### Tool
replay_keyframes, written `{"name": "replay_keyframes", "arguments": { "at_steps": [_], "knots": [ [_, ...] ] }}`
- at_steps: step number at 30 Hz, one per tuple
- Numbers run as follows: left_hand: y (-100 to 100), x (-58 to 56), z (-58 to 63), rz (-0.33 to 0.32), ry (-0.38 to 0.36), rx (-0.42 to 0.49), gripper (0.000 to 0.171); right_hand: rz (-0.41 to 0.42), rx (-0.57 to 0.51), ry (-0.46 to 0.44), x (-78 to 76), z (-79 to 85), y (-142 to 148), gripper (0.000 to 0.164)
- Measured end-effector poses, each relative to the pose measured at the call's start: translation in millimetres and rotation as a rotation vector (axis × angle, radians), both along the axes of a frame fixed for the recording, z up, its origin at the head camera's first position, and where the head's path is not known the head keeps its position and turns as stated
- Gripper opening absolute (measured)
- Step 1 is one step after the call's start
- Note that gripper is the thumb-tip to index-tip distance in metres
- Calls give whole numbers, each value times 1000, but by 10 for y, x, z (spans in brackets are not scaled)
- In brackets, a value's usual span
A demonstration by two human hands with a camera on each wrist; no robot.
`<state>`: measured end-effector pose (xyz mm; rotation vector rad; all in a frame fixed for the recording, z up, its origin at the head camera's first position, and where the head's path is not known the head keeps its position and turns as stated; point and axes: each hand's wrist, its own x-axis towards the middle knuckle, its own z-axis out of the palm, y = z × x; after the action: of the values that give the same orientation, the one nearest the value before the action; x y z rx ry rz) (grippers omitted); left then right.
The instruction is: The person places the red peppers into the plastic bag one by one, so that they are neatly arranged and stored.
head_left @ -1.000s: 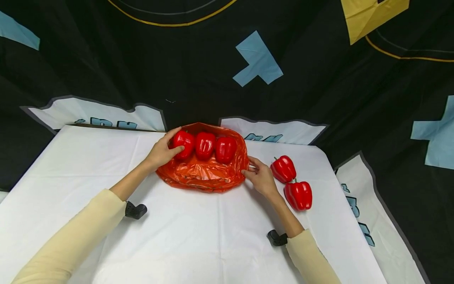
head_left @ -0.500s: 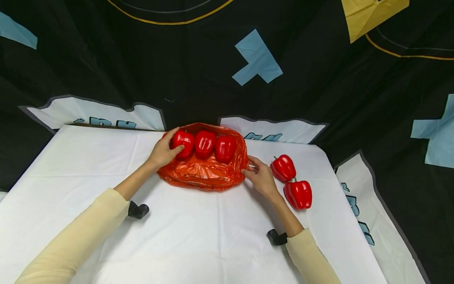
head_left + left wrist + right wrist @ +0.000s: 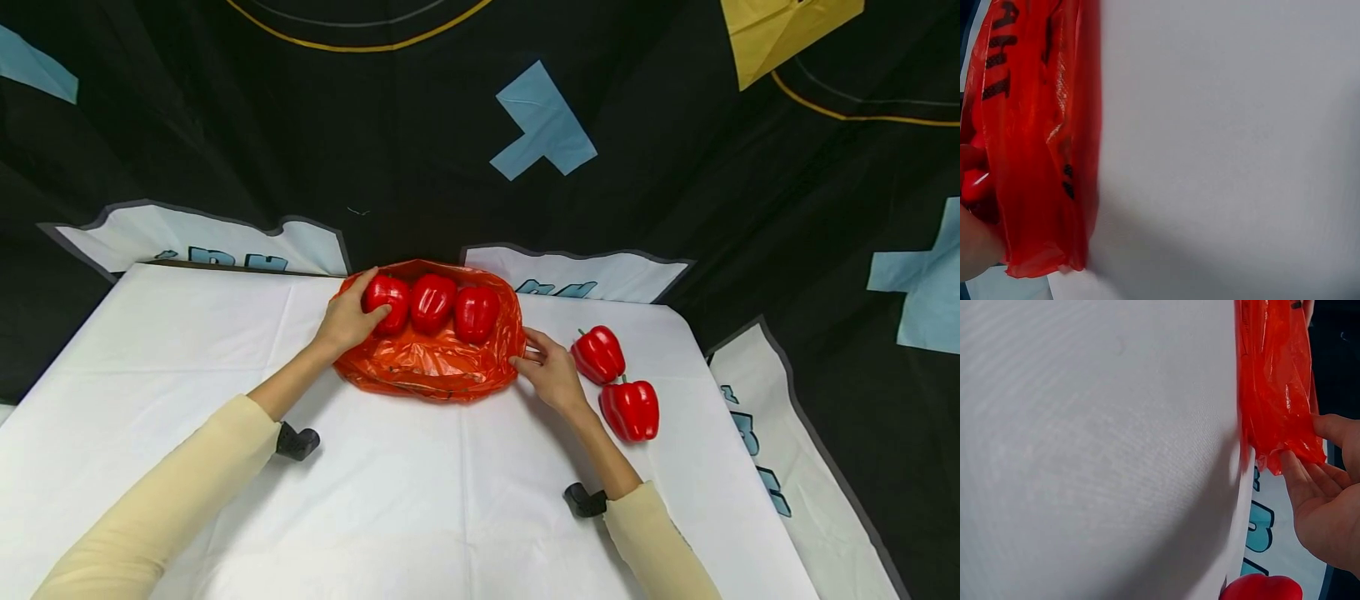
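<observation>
An orange-red plastic bag [image 3: 420, 371] lies spread open near the table's far edge. Inside it, side by side, are a left bell pepper [image 3: 387, 304], a middle bell pepper [image 3: 432, 303] and a right bell pepper [image 3: 476, 314], all red. My left hand [image 3: 347, 318] holds the left pepper, thumb on its near side and fingers round its far-left side. At the opposite end, my right hand [image 3: 553, 372] pinches the bag's edge; the right wrist view shows thumb and fingers on the plastic [image 3: 1279, 381]. The left wrist view shows dark print on the bag [image 3: 1035, 156].
Two loose red bell peppers, one farther [image 3: 597, 355] and one nearer [image 3: 630, 411], lie right of my right hand on the white-covered table [image 3: 420, 500]. A black cloth [image 3: 420, 142] with blue and yellow shapes hangs beyond the far edge.
My left forearm and wrist have shifted slightly to the right, while the left hand stays at the left pepper. The right hand and the loose peppers have hardly moved.
</observation>
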<state>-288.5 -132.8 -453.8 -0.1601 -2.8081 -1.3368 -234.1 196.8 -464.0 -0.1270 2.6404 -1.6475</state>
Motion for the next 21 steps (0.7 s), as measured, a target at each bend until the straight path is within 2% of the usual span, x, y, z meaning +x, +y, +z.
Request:
{"name": "replay_keyframes", "arguments": {
  "at_steps": [5,10,12,14,17,21],
  "knots": [
    [-14,56,57,13,9,-7,68,-8,23,-15,1,6,1,54],
    [-106,157,99,29,109,-19,58,-7,20,-16,5,19,-2,53],
    [-175,197,99,57,164,-21,52,-2,19,-15,9,21,0,54],
    [-259,249,98,99,185,-24,47,-1,19,-15,10,18,-3,53],
    [-382,309,60,158,163,-31,47,1,16,-4,6,9,-3,53],
    [-491,376,-28,181,75,-33,55,-1,18,9,4,7,-9,52]
  ]
}}
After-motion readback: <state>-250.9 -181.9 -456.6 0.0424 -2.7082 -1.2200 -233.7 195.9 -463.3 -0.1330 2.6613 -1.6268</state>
